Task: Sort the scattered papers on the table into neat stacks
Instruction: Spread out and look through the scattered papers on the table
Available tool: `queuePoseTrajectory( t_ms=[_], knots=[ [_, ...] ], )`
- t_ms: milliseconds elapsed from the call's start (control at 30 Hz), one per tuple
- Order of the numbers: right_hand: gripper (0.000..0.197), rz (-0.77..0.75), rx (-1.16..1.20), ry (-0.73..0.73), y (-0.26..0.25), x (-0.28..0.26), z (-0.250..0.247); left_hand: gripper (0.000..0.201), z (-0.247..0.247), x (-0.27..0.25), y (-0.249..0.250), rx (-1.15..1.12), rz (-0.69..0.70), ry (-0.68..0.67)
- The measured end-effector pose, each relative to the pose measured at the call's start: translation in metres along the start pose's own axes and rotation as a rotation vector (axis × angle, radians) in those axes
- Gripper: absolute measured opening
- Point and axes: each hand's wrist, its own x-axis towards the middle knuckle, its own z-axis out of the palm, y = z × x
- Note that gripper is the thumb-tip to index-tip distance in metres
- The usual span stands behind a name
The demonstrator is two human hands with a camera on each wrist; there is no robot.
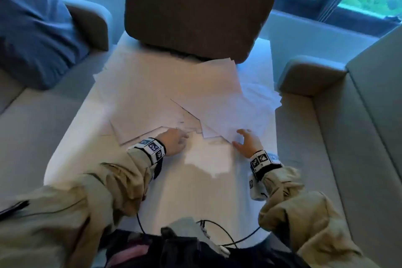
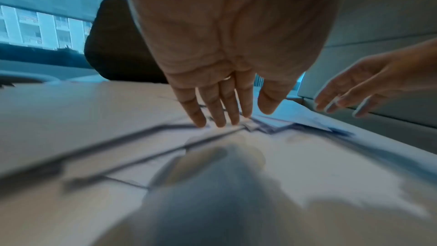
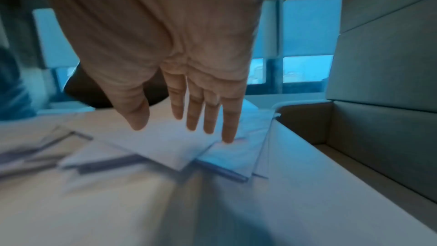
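The papers [image 1: 174,93] are spread in overlapping, crooked layers across the middle of the white bench [image 1: 71,137], just in front of the brown chair back [image 1: 195,11] at its far edge. The left hand [image 1: 174,142] is laid flat, fingers straight, with fingertips [image 2: 201,121] pressed on the near sheets. The right hand [image 1: 248,141] is held open beside it, its fingers spread, touching the corner of a sheet, nothing being gripped.

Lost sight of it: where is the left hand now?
In the head view, the left hand lies left of centre, fingertips on the near edge of the scattered papers, across from the right hand.
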Motion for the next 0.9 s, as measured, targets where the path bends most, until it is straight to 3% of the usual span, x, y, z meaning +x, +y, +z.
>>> queuePoseTrajectory(
  t_ms=[233, 300, 433, 500, 600, 733, 900],
  knots=[
    [0.093, -0.095, -0.274, -0.097, 0.005, 0.040, 0.021, 0.047, 0.026, 0.025, 0.037, -0.072, -0.023, 0.054],
    [0.087, -0.119, -0.344, -0.101, 0.001, 0.050, 0.025, 0.047, 0.028, 0.030, 0.042, -0.118, -0.050, 0.063],
    [0.048, -0.199, -0.470, -0.028, -0.006, 0.061, 0.020, 0.054, 0.028, 0.043, 0.046, -0.239, -0.089, 0.108],
    [0.039, -0.251, -0.495, -0.034, -0.008, 0.063, 0.015, 0.051, 0.023, 0.048, 0.048, -0.294, -0.087, 0.144],
    [0.029, -0.337, -0.381, 0.000, -0.010, 0.063, 0.005, 0.055, 0.016, 0.055, 0.050, -0.309, -0.087, 0.184],
    [0.028, -0.305, -0.151, 0.042, -0.020, 0.050, -0.009, 0.044, 0.011, 0.059, 0.053, -0.433, -0.176, 0.250],
    [0.023, -0.468, 0.024, 0.080, -0.035, 0.019, 0.011, 0.062, -0.005, 0.060, 0.055, -0.658, -0.277, 0.344]
  ],
)
